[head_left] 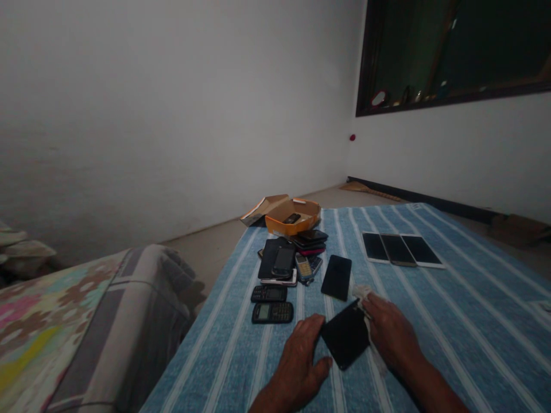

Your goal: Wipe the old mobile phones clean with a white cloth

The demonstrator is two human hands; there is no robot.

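Observation:
A black smartphone (346,335) lies tilted on the striped cloth, between my two hands. My left hand (299,364) grips its left end, fingers at the upper corner and thumb at the lower edge. Bunched in my right hand (391,332) is a whitish wiping cloth (362,291), pressed against the phone's right edge; its fingers are closed around the cloth. Just beyond lies another dark smartphone (337,277). Left of it are two keypad phones (272,313), one behind the other, and a pile of mixed phones (284,258).
An orange box (293,217) with its lid folded back holds a small dark phone. Three smartphones (400,250) sit side by side at the right on the blue striped cloth (224,344). A bed with a flowered cover (34,321) stands at the left.

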